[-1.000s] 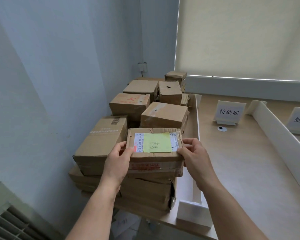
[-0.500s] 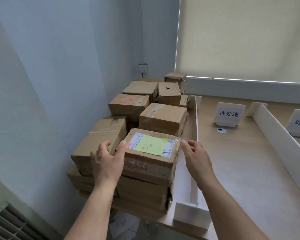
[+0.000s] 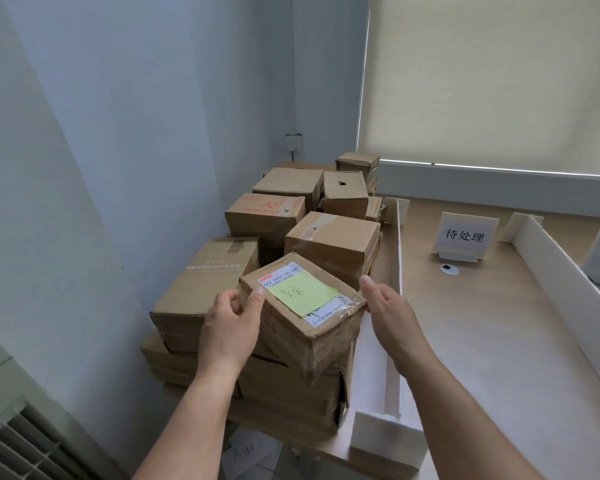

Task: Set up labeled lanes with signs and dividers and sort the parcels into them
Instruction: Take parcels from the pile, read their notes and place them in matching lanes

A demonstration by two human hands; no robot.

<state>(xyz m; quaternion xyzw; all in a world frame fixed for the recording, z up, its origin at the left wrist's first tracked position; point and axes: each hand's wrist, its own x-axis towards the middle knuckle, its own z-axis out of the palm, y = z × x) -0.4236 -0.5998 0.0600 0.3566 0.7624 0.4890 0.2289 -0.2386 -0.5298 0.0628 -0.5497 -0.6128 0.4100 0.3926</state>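
Parcel — taped cardboard box with a yellow-green note on its shipping label, atop the parcel stack at the desk's left end, turned corner-on to the viewer. Long axis runs from near-right to far-left; labelled face up, tipped slightly toward the viewer. Left hand grip: thumb on the top edge, fingers curled round the left side. Right hand grip: spread, fingers straight against the right edge. Risk — held mostly one-sided, the box could twist free and drop onto the stack or off the near edge. White divider just right; sign beyond.
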